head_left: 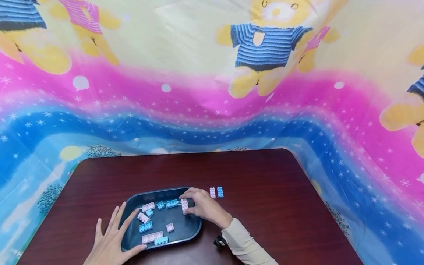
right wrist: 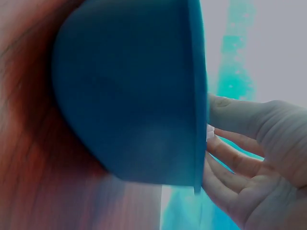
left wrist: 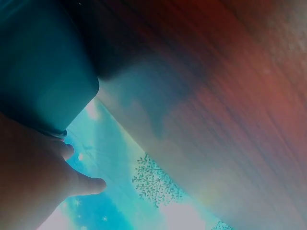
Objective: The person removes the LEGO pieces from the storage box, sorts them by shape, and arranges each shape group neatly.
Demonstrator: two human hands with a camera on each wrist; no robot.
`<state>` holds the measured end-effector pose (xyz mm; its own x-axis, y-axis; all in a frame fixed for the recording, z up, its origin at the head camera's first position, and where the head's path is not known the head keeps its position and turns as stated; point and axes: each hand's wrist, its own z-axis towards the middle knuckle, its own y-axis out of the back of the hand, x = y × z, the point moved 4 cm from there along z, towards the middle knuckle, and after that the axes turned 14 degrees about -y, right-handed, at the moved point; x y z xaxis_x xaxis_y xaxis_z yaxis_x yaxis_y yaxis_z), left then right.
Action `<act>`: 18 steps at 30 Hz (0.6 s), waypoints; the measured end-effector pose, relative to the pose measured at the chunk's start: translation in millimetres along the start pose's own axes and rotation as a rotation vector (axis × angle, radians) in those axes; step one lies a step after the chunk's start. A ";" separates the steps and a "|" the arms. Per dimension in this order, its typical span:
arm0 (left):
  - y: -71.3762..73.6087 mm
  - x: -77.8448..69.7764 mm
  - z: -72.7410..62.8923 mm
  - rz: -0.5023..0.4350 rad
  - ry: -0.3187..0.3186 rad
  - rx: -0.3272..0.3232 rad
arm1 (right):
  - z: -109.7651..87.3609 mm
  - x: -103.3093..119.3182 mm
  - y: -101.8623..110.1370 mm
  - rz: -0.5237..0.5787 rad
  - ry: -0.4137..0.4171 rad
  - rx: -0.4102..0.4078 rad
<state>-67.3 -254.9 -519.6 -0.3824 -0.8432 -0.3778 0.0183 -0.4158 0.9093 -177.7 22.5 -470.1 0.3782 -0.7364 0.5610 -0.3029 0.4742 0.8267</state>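
Only in head view: blue bricks

Desk: reddish-brown wood look, streaked grain, smooth, soft sheen. Tray: dark plastic, smooth walls, low gloss. Pink bricks and blue bricks: hard plastic, studded where tops show. Far backdrop: thin printed sheet, smooth, lightly creased; cloth or plastic film, cannot tell. Right sleeve: matt cloth, soft folds.

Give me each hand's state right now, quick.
Left hand: open, spread at the edge of the tray.
Right hand: closed, pinching a pink brick.
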 end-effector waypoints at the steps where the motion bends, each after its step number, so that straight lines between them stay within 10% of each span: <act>1: 0.0 -0.1 0.0 0.005 -0.002 -0.002 | -1.3 -2.6 2.7 0.014 -0.008 -0.002; 18: -1.3 -0.2 -0.2 0.038 -0.013 -0.022 | -16.2 -57.9 42.3 0.151 -0.029 -0.133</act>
<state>-67.0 -254.3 -520.7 -0.3930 -0.8540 -0.3410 0.0532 -0.3914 0.9187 -198.2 93.0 -466.9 0.3108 -0.6647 0.6794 -0.2359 0.6385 0.7326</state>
